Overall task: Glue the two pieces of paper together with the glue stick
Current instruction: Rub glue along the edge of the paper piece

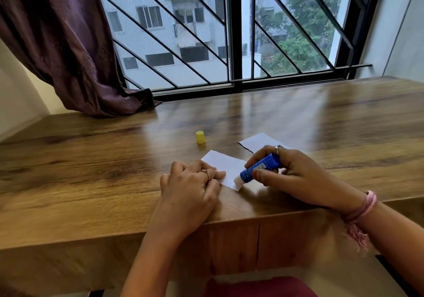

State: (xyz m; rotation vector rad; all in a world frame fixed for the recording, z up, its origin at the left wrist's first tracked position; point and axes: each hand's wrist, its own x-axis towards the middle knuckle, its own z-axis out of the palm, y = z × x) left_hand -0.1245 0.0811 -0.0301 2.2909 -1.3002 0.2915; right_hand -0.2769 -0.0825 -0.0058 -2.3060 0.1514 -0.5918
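Head view looks down on a wooden desk (pixel 91 159) set against a barred window; near the desk's front edge lies the near piece of paper (pixel 226 162), and the left hand (pixel 191 183) rests on its left part with fingers laid fairly flat, pinning it and gripping nothing; the right hand (pixel 291 175) is curled round the blue glue stick (pixel 260 167), tilted so that its white glue tip touches the paper's front right corner; the second piece of paper (pixel 258 142) lies just behind that hand, toward the window, partly hidden by the fingers; the yellow cap (pixel 200 137) stands by itself farther back, apart from both sheets.

Judging from this, glue is being spread and the sheets are not yet joined; the risks sit at that corner; the tip is at the very edge, so a stroke running outward could smear glue onto the desk and stick the paper down; the holding fingers are well left of the tip, so a drag toward them could buckle or crease the free corner; a thin, patchy coat would leave the bond weak.
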